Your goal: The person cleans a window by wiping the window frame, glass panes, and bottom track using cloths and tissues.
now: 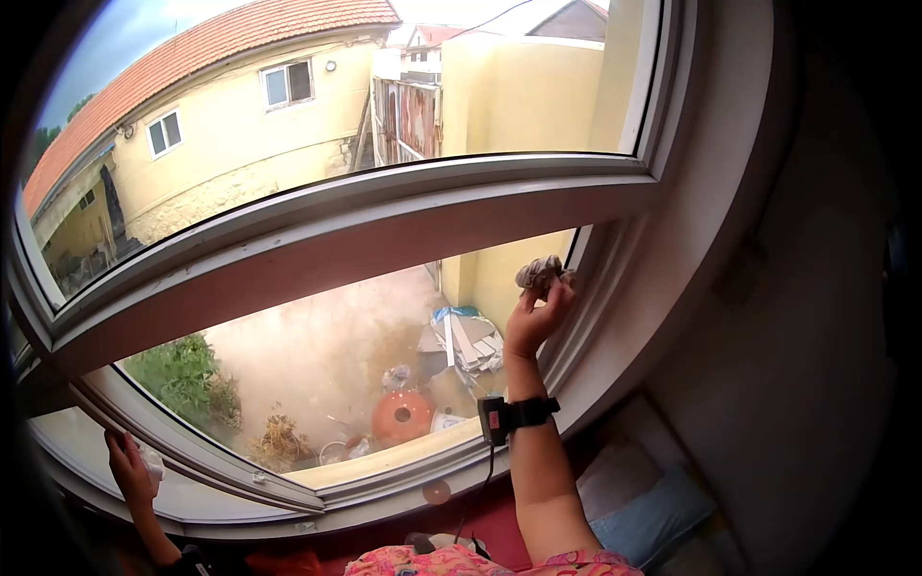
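Note:
My right hand (540, 319) is raised to the upper right corner of the lower window pane (317, 346). Its fingers are closed on a crumpled greyish rag (540, 275), which is at the glass beside the white frame (600, 288). A black strap with a small box (519, 415) is around my right wrist. At the lower left, my left hand (131, 470) is by the sash edge of the window, fingers bent around a crumpled white thing (153, 465), perhaps cloth or tissue. Part of that thing is hidden by the hand.
A thick white crossbar (355, 230) divides the upper and lower panes. Below the sill (403, 494) is a red surface (384, 533); a blue cushion (653, 514) lies at the lower right. Outside are a yard, a round orange object (384, 420), stacked boards (471, 341) and a tiled-roof building (221, 106).

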